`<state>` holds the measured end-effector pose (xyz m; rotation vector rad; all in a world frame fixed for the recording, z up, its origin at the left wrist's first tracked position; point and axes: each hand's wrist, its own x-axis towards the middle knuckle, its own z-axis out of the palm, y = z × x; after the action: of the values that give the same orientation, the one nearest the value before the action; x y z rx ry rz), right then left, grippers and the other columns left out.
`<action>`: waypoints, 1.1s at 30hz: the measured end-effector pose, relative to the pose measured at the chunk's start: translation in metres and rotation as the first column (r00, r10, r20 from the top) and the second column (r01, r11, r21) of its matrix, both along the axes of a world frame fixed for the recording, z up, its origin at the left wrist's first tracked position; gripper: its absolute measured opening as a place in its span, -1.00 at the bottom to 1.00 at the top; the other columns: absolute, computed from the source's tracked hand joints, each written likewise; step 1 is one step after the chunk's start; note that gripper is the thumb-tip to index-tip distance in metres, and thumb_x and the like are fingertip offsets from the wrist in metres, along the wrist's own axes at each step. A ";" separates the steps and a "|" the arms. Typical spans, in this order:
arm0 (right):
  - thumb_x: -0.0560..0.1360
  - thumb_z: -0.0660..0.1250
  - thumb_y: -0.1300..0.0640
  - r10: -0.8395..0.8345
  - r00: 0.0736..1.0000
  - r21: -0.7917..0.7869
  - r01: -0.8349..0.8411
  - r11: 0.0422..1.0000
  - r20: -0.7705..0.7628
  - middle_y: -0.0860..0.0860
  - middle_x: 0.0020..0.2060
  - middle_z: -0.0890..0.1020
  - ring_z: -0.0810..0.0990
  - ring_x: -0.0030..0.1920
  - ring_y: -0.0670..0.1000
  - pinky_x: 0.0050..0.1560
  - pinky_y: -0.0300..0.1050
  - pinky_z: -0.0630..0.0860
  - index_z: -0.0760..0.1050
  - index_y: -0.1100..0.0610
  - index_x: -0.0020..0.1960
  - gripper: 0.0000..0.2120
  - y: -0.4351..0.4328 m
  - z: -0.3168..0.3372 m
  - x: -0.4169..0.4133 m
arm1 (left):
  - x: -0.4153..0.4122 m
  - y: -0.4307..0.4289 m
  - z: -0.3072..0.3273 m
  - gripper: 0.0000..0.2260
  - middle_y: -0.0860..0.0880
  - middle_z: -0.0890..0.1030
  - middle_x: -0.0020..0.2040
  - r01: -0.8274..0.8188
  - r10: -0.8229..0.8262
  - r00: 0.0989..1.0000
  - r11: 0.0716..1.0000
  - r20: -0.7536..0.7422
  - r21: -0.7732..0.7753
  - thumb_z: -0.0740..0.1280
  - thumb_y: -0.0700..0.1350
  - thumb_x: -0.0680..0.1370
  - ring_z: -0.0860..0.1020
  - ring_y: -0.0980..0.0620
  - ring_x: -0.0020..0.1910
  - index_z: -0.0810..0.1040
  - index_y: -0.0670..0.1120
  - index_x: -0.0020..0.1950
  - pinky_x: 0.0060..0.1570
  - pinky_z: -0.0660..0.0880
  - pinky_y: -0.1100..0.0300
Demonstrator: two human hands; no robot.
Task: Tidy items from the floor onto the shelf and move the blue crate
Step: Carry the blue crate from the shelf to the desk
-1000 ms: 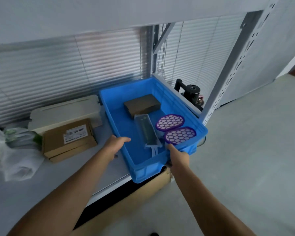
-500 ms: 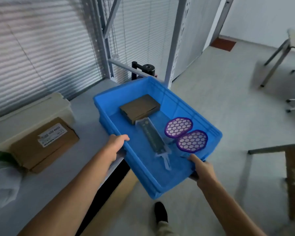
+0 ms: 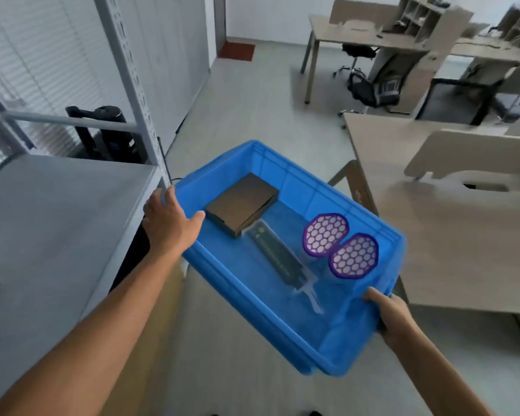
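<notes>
I hold the blue crate (image 3: pixel 252 298) in the air, off the grey shelf (image 3: pixel 57 223) and over the floor. My left hand (image 3: pixel 170 225) grips its left rim, thumb inside. The near right corner is gripped by my right hand (image 3: pixel 392 318). Inside the crate lie a dark flat box (image 3: pixel 242 205), a long dark item in clear packaging (image 3: pixel 282 258) and two purple honeycomb discs (image 3: pixel 339 246).
The shelf's perforated upright (image 3: pixel 132 82) stands just left of the crate, with a black device (image 3: pixel 108 130) behind it. A beige table (image 3: pixel 451 223) lies close on the right. Desks and a black chair (image 3: pixel 370 85) stand further back. A cardboard box (image 3: pixel 159 310) sits below the shelf edge.
The crate has come off the shelf and swung right, out over the floor. My view has turned right with it, so the cartons on the shelf have left the frame.
</notes>
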<state>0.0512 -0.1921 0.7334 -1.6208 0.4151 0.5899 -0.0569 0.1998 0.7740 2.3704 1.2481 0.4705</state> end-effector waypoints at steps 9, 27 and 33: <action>0.48 0.29 0.37 -0.137 0.990 -0.096 0.140 0.986 0.036 0.09 -0.19 0.75 0.69 -0.13 0.18 0.02 0.11 0.59 0.58 0.18 0.04 -0.79 -0.262 0.010 0.032 | 0.186 -0.197 0.013 -0.49 -0.19 0.57 0.25 0.407 -0.414 0.887 0.910 -0.206 -0.079 0.30 0.03 0.50 0.55 -0.23 0.20 0.34 -0.08 0.43 0.11 0.46 -0.03; 0.47 0.28 0.26 -0.338 0.941 -0.269 0.321 0.908 -0.016 0.13 -0.05 0.70 0.69 -0.09 0.15 -0.19 -0.03 0.61 0.57 0.19 0.05 -0.81 -0.611 0.019 0.215 | 0.433 -0.564 -0.048 -0.64 -0.14 0.62 0.04 0.473 -0.523 0.850 0.812 -0.065 -0.343 0.29 -0.19 0.48 0.57 -0.21 -0.04 0.50 -0.06 0.28 -0.07 0.48 0.04; 0.47 0.27 0.26 -0.328 0.944 -0.293 0.303 0.907 -0.040 0.16 0.00 0.69 0.68 -0.03 0.18 -0.10 0.02 0.64 0.53 0.19 0.12 -0.76 -0.659 0.015 0.307 | 0.530 -0.614 -0.064 -0.69 -0.11 0.61 -0.01 0.443 -0.500 0.866 0.795 -0.033 -0.414 0.30 -0.14 0.46 0.57 -0.20 -0.08 0.50 -0.03 0.20 -0.01 0.54 -0.04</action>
<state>0.3577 -0.8514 0.7486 -1.7539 0.8436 0.3664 0.4726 -0.4145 0.7101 2.2666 0.6642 -0.1084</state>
